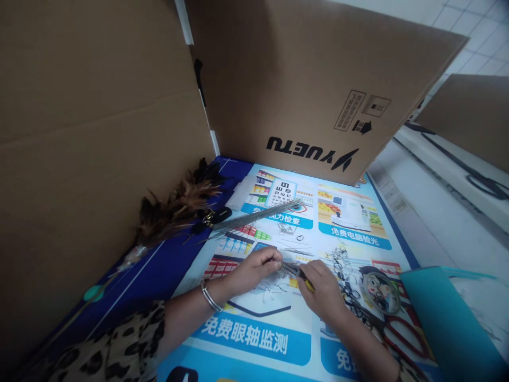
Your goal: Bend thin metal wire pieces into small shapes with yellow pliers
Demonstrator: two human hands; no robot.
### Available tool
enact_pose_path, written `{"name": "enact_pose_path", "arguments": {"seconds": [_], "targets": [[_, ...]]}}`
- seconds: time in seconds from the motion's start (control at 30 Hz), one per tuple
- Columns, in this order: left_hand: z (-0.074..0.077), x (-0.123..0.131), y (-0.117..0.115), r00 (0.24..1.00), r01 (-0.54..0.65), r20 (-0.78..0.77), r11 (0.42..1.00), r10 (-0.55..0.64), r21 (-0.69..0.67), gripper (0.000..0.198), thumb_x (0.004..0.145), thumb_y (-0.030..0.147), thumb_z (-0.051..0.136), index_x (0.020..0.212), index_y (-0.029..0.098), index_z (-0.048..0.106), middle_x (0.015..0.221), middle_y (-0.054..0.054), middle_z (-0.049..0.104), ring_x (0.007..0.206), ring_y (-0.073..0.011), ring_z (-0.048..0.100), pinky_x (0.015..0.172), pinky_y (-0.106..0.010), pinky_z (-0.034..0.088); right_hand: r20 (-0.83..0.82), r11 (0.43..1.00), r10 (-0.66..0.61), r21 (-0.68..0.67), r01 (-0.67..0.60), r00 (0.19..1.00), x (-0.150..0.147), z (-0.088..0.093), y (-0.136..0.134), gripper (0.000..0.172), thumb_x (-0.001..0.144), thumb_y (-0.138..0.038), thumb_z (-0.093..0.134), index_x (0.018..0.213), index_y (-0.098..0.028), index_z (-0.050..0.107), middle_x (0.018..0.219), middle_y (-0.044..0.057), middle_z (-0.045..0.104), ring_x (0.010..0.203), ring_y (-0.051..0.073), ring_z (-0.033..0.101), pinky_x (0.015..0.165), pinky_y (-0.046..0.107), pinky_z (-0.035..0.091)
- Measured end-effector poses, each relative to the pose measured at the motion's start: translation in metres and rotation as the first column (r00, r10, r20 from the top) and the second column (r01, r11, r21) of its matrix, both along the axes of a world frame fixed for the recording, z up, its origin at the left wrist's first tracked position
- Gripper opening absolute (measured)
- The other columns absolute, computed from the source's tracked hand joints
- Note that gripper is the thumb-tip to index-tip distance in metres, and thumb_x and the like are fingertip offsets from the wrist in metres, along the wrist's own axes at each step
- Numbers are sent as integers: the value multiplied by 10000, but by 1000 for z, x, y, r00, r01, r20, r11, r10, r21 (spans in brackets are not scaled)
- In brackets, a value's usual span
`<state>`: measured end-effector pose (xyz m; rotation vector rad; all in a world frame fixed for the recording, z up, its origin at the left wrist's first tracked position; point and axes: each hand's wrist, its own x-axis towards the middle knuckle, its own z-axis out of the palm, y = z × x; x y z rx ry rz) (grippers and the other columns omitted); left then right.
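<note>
My left hand point(254, 268), with a silver bangle at the wrist, is closed in a pinch on a thin piece of wire over a printed poster point(278, 339). My right hand point(324, 289) is closed around small pliers with a yellow handle point(299, 272), whose tip meets the wire at my left fingers. A bundle of straight grey wires point(258, 215) lies just beyond my hands. Small bent wire pieces and little rings point(345, 270) are scattered on the poster around my right hand.
A brown feather duster point(178, 207) lies at the left beside a tall cardboard wall point(91, 132). A cardboard box marked YUETU point(314, 90) stands behind. Red-handled scissors point(401, 331) and a teal folder point(445, 318) lie at the right. A small round dish point(382, 293) holds rings.
</note>
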<state>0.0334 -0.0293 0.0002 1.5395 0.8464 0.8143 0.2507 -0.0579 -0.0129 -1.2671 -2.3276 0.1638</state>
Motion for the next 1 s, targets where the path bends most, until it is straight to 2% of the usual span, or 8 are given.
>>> {"name": "enact_pose_path", "arguments": {"seconds": [0.37,0.6,0.77,1.0], "targets": [[2,0,-1,999,-33,-25,997,35,66,170,840,283,460,791,141,539,741,-6,490,717,-131,453,672,-228,372,74,1000,-6,-23,7,997,-1,3,-3,183,806,-178,469,967,-165,557,822,71,538,819,201,495,722,336,428],[2,0,-1,999,-34,-20,998,35,60,181,837,298,466,787,141,543,742,-6,496,716,-132,454,670,-226,369,57,999,6,38,-8,998,0,1,-2,186,790,-158,465,945,-171,568,802,69,551,803,194,506,707,321,433],[2,0,-2,1000,-16,19,1000,15,24,183,834,305,471,798,142,546,739,-1,485,710,-127,440,654,-223,359,51,999,15,48,-17,999,1,1,-1,182,787,-159,474,941,-167,572,792,68,551,798,196,504,708,330,431],[3,0,-3,992,45,120,993,-31,-114,234,813,366,498,792,137,541,689,10,438,642,-105,390,587,-203,338,27,995,30,89,-32,999,-1,4,-3,190,811,-176,454,958,-166,574,781,66,548,776,188,498,697,328,430]]}}
